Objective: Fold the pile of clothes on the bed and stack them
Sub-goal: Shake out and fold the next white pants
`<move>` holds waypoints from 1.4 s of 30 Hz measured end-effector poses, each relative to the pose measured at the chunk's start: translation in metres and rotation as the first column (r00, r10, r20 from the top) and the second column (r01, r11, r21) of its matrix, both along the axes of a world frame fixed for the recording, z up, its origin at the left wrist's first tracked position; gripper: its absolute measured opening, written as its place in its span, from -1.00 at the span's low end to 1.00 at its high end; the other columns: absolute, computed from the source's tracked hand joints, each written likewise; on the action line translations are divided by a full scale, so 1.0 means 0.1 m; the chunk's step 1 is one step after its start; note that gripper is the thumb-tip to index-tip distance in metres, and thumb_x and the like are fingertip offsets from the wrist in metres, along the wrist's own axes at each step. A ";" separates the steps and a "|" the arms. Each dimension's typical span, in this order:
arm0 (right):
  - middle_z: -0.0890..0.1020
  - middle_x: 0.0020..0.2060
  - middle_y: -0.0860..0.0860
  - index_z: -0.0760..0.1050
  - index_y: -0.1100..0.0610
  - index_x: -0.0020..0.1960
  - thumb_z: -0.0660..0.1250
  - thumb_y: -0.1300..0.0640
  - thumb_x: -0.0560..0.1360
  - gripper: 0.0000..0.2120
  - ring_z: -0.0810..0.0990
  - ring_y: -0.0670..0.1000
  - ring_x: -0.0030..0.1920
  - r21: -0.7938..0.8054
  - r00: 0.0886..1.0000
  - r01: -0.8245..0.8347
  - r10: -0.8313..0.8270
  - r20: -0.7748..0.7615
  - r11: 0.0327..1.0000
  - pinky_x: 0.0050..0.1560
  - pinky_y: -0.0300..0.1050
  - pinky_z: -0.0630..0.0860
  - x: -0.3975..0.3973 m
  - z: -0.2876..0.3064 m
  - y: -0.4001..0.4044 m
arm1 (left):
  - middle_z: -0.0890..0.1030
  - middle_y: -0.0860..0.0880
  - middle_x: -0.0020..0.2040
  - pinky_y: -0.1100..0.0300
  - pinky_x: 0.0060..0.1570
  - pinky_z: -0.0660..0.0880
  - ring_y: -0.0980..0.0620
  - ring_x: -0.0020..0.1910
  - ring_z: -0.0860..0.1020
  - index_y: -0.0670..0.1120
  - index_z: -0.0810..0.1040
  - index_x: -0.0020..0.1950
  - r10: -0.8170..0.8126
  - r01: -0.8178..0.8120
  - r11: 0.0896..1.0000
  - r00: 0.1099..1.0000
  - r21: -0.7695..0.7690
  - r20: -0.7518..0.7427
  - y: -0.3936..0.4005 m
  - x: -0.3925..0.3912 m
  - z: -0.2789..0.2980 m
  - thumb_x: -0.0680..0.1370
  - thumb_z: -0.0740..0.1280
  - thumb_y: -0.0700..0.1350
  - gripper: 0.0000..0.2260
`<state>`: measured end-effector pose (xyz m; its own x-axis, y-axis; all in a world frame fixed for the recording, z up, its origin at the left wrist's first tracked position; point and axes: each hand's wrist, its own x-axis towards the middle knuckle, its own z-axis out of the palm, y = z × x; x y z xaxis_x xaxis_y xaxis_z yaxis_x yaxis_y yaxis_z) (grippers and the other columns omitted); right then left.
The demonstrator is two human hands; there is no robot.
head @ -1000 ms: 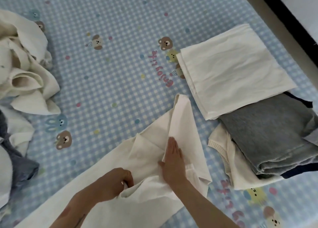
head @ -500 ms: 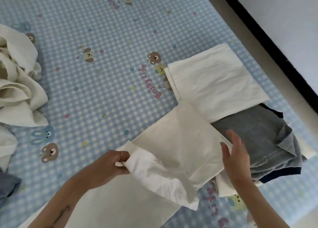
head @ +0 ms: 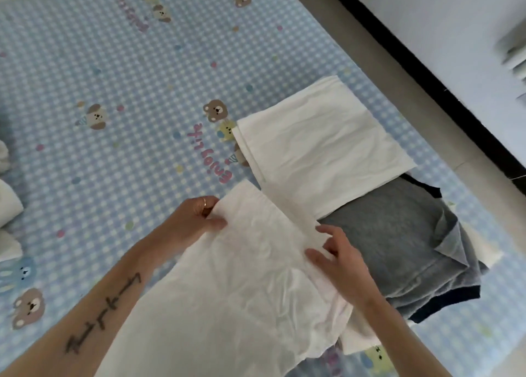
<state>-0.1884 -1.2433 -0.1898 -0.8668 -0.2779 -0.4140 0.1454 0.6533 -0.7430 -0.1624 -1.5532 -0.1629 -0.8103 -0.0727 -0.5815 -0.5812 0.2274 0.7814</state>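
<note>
On blue checked bedsheet (head: 113,63), folded clothes (head: 321,146), grey floor (head: 398,72)

- Pale blue and white check on the bed sheet (head: 113,72), dotted with brown bears, pink lettering and pastel spots.
- Plain white on the held cloth (head: 242,285) and the folded cloth (head: 321,149).
- Grey with dark navy trim on the folded top (head: 398,234).
- Black on the floor strip (head: 427,72).
</note>
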 end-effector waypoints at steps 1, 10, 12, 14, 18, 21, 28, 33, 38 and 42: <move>0.53 -0.31 -0.13 0.33 -0.29 0.15 0.40 -0.06 0.44 -0.63 0.51 -0.19 -0.31 0.040 0.999 0.034 -0.034 -0.009 0.999 -0.33 -0.35 0.40 -0.10 0.01 0.07 | 0.61 -0.11 -0.26 0.13 -0.19 0.43 -0.02 -0.24 0.54 -0.20 0.59 -0.15 -0.002 0.001 0.998 1.000 -0.058 -0.007 0.09 -0.15 -0.09 0.46 0.37 -0.33 -0.94; 0.48 0.29 -0.01 0.16 0.03 0.43 0.13 -0.13 0.58 -0.52 0.61 0.08 0.02 0.561 0.966 -0.093 0.211 -0.150 0.823 -0.14 -0.06 0.44 -0.30 -0.48 0.17 | 0.57 -0.06 -0.06 0.07 -0.03 0.47 -0.09 -0.01 0.54 -0.06 0.52 0.00 0.044 -0.024 0.896 0.998 -0.443 0.035 0.69 -0.62 -1.09 0.48 0.31 -0.16 -0.88; 0.46 0.30 0.02 0.20 0.07 0.44 0.14 -0.11 0.58 -0.51 0.61 0.10 0.02 0.632 0.954 -0.121 0.265 -0.139 0.765 -0.18 -0.07 0.42 -0.29 -0.45 0.15 | 0.52 -0.11 0.12 0.03 0.13 0.43 -0.12 0.13 0.48 -0.11 0.47 0.23 0.034 -0.062 0.810 0.998 -0.583 -0.058 0.72 -0.38 -1.14 0.50 0.32 -0.16 -0.71; 0.52 0.21 0.13 0.35 0.17 0.38 0.26 -0.01 0.56 -0.55 0.57 0.19 0.05 0.685 0.914 -0.067 0.319 -0.249 0.725 -0.13 0.01 0.47 -0.26 -0.37 0.12 | 0.50 -0.17 0.21 0.00 0.17 0.43 -0.18 0.20 0.47 -0.18 0.45 0.32 -0.004 -0.116 0.701 0.986 -0.704 -0.167 0.74 0.09 -1.08 0.50 0.33 -0.21 -0.62; 0.62 0.09 0.22 0.58 0.29 0.16 0.09 -0.06 0.57 -0.51 0.59 0.27 0.04 0.527 0.727 -0.027 0.379 -0.572 0.849 -0.05 0.17 0.53 0.19 -0.20 -0.38 | 0.59 -0.23 0.16 0.06 0.14 0.41 -0.21 0.08 0.61 -0.20 0.56 0.20 0.120 -0.226 0.611 0.974 -0.758 -0.194 0.61 1.72 -0.87 0.58 0.10 -0.06 -0.64; 0.67 -0.05 0.22 0.62 0.33 0.05 -0.09 -0.16 0.63 -0.32 0.55 0.08 0.00 0.346 0.670 -0.350 0.491 -0.557 0.870 -0.20 -0.01 0.60 0.90 -0.18 -1.05 | 0.60 -0.16 0.12 0.09 0.00 0.36 -0.24 -0.02 0.64 -0.10 0.41 0.20 0.317 -0.269 0.535 0.943 -0.801 -0.105 0.40 3.12 -0.71 0.62 -0.15 0.12 -0.54; 0.62 0.16 0.13 0.61 0.23 0.15 -0.19 -0.09 0.65 -0.34 0.51 0.02 0.23 0.237 0.360 -0.839 0.826 -0.435 0.490 0.19 -0.26 0.41 3.26 -0.27 -2.52 | 0.53 -0.48 0.10 -0.34 -0.04 0.49 -0.49 0.05 0.53 -0.43 0.56 0.10 0.812 -0.403 0.415 0.568 -0.816 0.133 -0.31 5.74 -0.53 0.58 -0.09 0.25 -0.22; 0.50 0.32 0.09 0.53 0.05 0.30 0.32 -0.16 0.43 -0.49 0.51 0.11 0.30 0.431 0.070 -0.884 0.961 -0.267 0.184 0.10 0.13 0.54 4.66 -0.47 -3.05 | 0.25 -0.42 0.41 -0.17 0.41 0.16 -0.35 0.43 0.20 -0.36 0.29 0.41 0.935 -0.398 0.301 0.301 -0.867 0.186 -0.82 6.89 -0.79 0.50 0.38 -0.12 -0.43; 0.40 0.39 0.14 0.49 0.11 0.33 0.07 -0.13 0.41 -0.41 0.12 0.15 0.47 0.600 0.046 -0.796 0.996 -0.082 0.086 0.23 0.35 0.25 5.12 -0.93 -3.13 | 0.36 -0.31 0.36 -0.17 0.35 0.25 -0.30 0.35 0.30 -0.29 0.20 0.44 0.967 -0.604 0.254 0.163 -0.756 0.195 -1.19 7.47 -0.96 0.43 0.43 0.11 -0.23; 0.35 0.42 0.18 0.40 0.15 0.39 0.04 -0.15 0.45 -0.38 -0.17 0.10 0.53 0.616 0.044 -0.788 0.999 0.016 0.025 0.28 0.36 0.16 5.17 -1.01 -3.12 | 0.58 -0.25 0.09 -0.16 0.06 0.52 -0.25 0.06 0.55 -0.25 0.45 0.23 0.975 -0.884 0.109 0.007 -0.454 0.222 -1.34 7.72 -0.88 0.33 0.56 -0.09 -0.44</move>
<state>0.3290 -1.5550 -0.2905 -0.0741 -0.8562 -0.5113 -0.9647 0.1914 -0.1807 0.6099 -1.6869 -0.2514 0.3305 -0.6856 -0.6486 -0.5698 -0.6928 0.4420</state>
